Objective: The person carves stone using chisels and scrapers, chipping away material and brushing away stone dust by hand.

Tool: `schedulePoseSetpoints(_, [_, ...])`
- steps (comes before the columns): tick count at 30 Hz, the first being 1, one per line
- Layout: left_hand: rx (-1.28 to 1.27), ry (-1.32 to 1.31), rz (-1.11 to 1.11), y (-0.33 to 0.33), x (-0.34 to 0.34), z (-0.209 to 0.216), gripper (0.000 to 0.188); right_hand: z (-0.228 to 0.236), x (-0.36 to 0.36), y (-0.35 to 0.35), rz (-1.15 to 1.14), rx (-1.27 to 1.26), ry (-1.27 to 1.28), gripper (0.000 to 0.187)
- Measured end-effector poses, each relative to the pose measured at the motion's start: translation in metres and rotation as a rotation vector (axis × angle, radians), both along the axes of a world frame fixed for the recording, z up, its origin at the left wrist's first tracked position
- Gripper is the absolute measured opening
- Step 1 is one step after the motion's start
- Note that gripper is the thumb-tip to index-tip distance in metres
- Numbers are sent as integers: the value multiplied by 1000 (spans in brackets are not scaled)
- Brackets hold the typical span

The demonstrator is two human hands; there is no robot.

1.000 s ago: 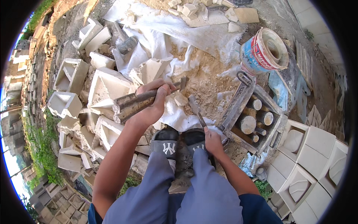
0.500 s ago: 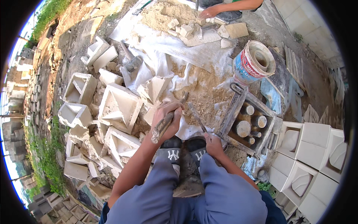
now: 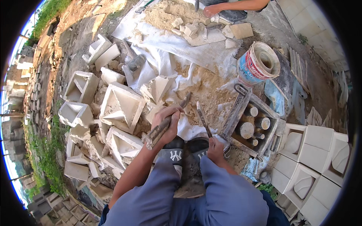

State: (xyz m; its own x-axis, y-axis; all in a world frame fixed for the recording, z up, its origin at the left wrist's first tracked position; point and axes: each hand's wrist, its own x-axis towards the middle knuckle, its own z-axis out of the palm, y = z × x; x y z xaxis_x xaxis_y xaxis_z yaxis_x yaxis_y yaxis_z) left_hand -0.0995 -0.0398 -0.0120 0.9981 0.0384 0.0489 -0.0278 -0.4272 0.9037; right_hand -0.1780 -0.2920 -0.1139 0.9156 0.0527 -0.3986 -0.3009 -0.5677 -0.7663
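My left hand (image 3: 170, 128) is closed round a thick, dust-covered bar-like tool (image 3: 157, 132). One end of it points up and away, while the pale, crusted end sticks out toward my left forearm. My right hand (image 3: 216, 150) grips the dark end of a thin, flat bar-like tool (image 3: 203, 119) with a pale tip, slanting up and to the left. The two tools are apart, above sandy rubble (image 3: 198, 84) and a white sheet (image 3: 188, 130). Left of my left hand lies a broken, pale hollow block (image 3: 157, 90).
Pale box-shaped castings (image 3: 122, 103) and fragments crowd the left. A dusty mallet (image 3: 135, 63) lies beyond. At right are a grey frame (image 3: 229, 122) holding several cylinders, a paint bucket (image 3: 250, 71) and stacked pale blocks (image 3: 318, 137). Another person's hand (image 3: 213, 10) is at the top.
The thin tool in my right hand has swung more upright, its tip shifting right. The crusted end of my left-hand tool has moved left and slightly down.
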Motion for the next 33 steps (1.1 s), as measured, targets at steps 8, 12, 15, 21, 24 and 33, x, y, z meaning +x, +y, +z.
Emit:
schedulePoseSetpoints(8, [17, -46, -6, -2, -4, -1, 17, -23, 0, -1, 44, -182, 57, 51])
schedulePoseSetpoints(12, [9, -21, -8, -7, -6, 1, 16, -15, 1, 5, -38, -46, -68, 55])
schedulePoseSetpoints(15, [19, -32, 3, -10, -8, -1, 16, -37, 11, 6, -90, -171, -10, 51])
schedulePoseSetpoints(21, [29, -40, -12, -4, -7, -5, 16, -28, 16, 10, -80, -35, -25, 50])
schedulePoseSetpoints(24, [50, -33, -27, -4, -7, -1, 16, -21, 20, 19, -82, 22, -119, 53])
schedulePoseSetpoints(33, [51, -77, -7, -8, -8, -2, 16, -28, 25, 27, -89, 45, -109, 49])
